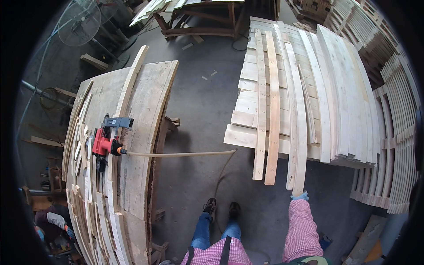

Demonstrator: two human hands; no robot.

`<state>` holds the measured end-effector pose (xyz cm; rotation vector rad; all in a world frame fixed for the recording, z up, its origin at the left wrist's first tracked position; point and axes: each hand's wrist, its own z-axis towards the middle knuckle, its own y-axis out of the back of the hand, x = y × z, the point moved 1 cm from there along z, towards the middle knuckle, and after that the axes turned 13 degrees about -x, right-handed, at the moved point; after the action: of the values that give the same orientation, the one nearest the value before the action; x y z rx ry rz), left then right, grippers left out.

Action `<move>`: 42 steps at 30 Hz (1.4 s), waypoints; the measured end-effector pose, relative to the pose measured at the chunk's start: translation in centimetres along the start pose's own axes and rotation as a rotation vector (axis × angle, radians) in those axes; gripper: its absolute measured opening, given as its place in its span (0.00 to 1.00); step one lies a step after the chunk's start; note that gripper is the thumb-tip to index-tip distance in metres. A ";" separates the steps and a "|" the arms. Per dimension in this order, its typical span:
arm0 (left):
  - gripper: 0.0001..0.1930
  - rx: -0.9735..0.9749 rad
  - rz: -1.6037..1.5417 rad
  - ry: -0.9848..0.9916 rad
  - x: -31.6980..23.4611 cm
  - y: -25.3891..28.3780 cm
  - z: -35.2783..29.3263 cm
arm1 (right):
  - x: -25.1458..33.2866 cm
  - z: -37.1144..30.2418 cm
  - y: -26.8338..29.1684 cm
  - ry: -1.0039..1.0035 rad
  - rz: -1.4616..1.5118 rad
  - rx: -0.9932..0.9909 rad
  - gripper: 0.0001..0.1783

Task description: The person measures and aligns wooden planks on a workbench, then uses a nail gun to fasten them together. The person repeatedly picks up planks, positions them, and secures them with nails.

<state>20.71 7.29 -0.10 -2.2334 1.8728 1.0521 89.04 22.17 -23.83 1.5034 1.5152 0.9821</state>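
Observation:
My right hand [299, 196], in a light blue glove, is closed round the near end of a long wooden board [299, 145]. That board lies on a large stack of pale planks [247, 106] and juts past its near edge. Beside it, several loose boards also overhang, one of them a reddish board [271, 110]. A small grey-blue patch at the lower edge seems to be part of my left hand [165, 263]; its fingers are hidden. On the workbench [145, 132] to the left, a red and black nail gun [104, 145] rests across wooden strips, apart from both hands.
A tan air hose [190, 154] runs from the nail gun over the gap, then down to the floor near my feet. Slatted wooden panels [395, 145] stand at the right. Another person [57, 225] works at the lower left. A fan [79, 22] stands at the far left.

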 end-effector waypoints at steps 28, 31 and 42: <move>0.18 0.088 0.097 0.002 -0.2 -0.5 1.1 | 9.0 -4.9 -2.8 0.423 0.717 0.109 0.33; 0.18 0.109 0.050 -0.024 -2.2 -2.3 0.6 | 11.5 -7.1 -0.7 0.380 0.651 0.134 0.32; 0.19 -0.022 0.028 -0.074 -1.1 -2.9 -1.0 | -3.7 -26.0 -5.1 0.694 -0.071 0.725 0.30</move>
<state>23.67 8.54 0.08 -2.1535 1.8772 1.1485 63.24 18.33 -17.91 1.6336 2.6115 1.0210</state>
